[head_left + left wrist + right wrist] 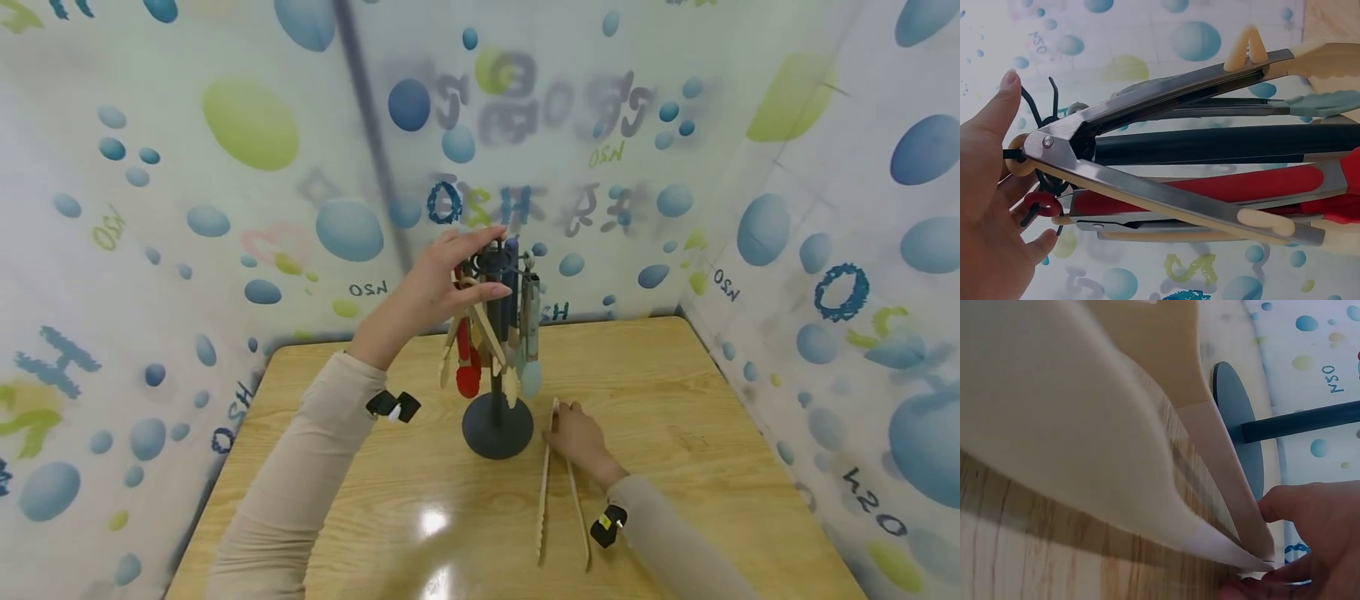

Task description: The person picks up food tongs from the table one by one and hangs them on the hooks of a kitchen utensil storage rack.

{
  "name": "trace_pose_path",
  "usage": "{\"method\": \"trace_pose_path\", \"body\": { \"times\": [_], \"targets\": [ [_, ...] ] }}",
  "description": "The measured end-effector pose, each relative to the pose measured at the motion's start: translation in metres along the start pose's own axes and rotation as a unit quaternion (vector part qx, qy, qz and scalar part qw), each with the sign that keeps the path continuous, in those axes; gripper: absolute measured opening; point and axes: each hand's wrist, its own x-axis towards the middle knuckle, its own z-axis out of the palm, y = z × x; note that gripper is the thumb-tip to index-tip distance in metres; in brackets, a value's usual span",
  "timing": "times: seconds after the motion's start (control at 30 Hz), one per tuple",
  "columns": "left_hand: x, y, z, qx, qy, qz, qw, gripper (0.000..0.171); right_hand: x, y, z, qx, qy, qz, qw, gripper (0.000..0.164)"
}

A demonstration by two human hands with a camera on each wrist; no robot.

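My left hand (pixel 431 283) is at the top of a dark rotating utensil stand (pixel 480 442), its thumb and fingers spread around the hooks. Metal tongs with cream tips (pixel 1147 100) hang from a hook right by that palm, legs apart. Red-handled tongs (pixel 1210 189), a dark blue handle (pixel 1210 145) and pale teal-tipped tongs (pixel 1316 103) hang around them. Right of the stand's round base, my right hand (pixel 581 437) pinches the joined end of long beige tongs (pixel 544 496) between thumb and fingers. Their two legs spread toward me, low over the table.
The light wood table (pixel 375 492) meets a wall covering (pixel 525 142) printed with blue and green dots at its back edge. Similar coverings stand at the left and right sides. A black wrist camera sits on each sleeve.
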Motion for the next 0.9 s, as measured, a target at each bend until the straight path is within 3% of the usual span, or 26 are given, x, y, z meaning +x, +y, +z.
{"method": "trace_pose_path", "body": {
  "times": [0.2,0.43,0.57,0.77,0.9],
  "targets": [
    [0.001,0.002,0.001,0.003,0.008,0.0,1.0,0.076,0.002,0.003,0.003,0.05,0.014,-0.007,0.999,0.059],
    [-0.003,0.002,0.0,0.001,-0.006,-0.01,0.9999,0.078,0.003,0.012,-0.001,0.109,0.05,-0.013,0.993,0.055],
    [-0.004,0.002,0.0,-0.002,-0.009,-0.011,0.9999,0.079,0.001,0.016,-0.022,0.169,0.075,-0.016,0.983,0.065],
    [-0.004,0.003,-0.001,0.002,-0.007,-0.008,0.9999,0.079,0.006,0.018,-0.059,0.154,0.147,-0.072,0.974,0.066],
    [-0.005,0.005,-0.001,0.015,-0.007,-0.007,0.9998,0.079,0.004,0.014,-0.083,0.155,0.194,-0.111,0.962,0.062]
  ]
}}
